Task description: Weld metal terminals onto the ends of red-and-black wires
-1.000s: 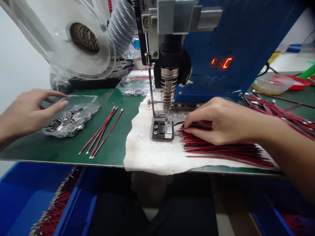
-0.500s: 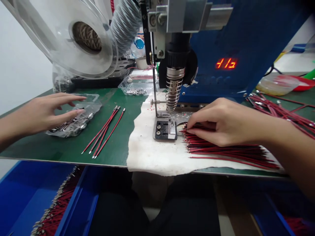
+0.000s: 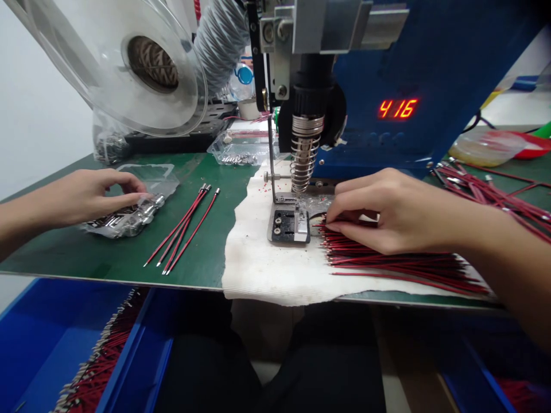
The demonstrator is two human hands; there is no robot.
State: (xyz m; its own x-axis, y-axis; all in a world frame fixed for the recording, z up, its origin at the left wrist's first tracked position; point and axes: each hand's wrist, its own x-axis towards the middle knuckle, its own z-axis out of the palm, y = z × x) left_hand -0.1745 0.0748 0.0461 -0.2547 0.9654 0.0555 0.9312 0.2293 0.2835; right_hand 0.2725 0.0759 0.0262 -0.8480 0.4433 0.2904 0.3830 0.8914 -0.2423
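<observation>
My left hand (image 3: pixel 101 196) reaches into a clear plastic tray (image 3: pixel 166 172) on the left. Its thumb and index finger are pinched together at the small shiny metal caps (image 3: pixel 148 212) in it. My right hand (image 3: pixel 387 212) rests over a bundle of red and black wires (image 3: pixel 387 267), with thumb and fingertips closed on a wire near the bundle's left end. Just left of those fingertips is a small metal fixture (image 3: pixel 301 225) on a black plate. Above it stands a spring-wrapped machine head (image 3: pixel 306 152).
Several capped red wires (image 3: pixel 185 229) lie on the green table (image 3: pixel 210 252). White cloth (image 3: pixel 267 275) covers the middle. A blue machine (image 3: pixel 370 74) displays 416. Behind are a clear reel (image 3: pixel 103 63) and another tray (image 3: pixel 221 149). A blue bin (image 3: pixel 38 338) holds finished-looking wires.
My left hand has lowered into the tray, and its spread fingers have come together at the metal caps. My right hand stays nearly still at the wires. The display reads clearly now.
</observation>
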